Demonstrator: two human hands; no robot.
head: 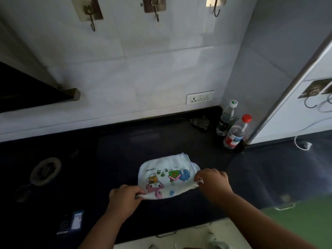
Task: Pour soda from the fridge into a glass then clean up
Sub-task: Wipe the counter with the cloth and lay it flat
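Head view: the little cartoon cloth [165,172] lies on the dark counter [107,150], long side running left to right; the left hand [125,196] pinches its near left corner; the right hand [213,182] pinches its near right corner; the rest lies beyond both hands.

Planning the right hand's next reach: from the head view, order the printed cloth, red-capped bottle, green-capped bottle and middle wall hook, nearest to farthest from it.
1. printed cloth: pinched by the right hand.
2. red-capped bottle: to the right, farther back.
3. green-capped bottle: just behind it, in the corner.
4. middle wall hook: high up, at the back.
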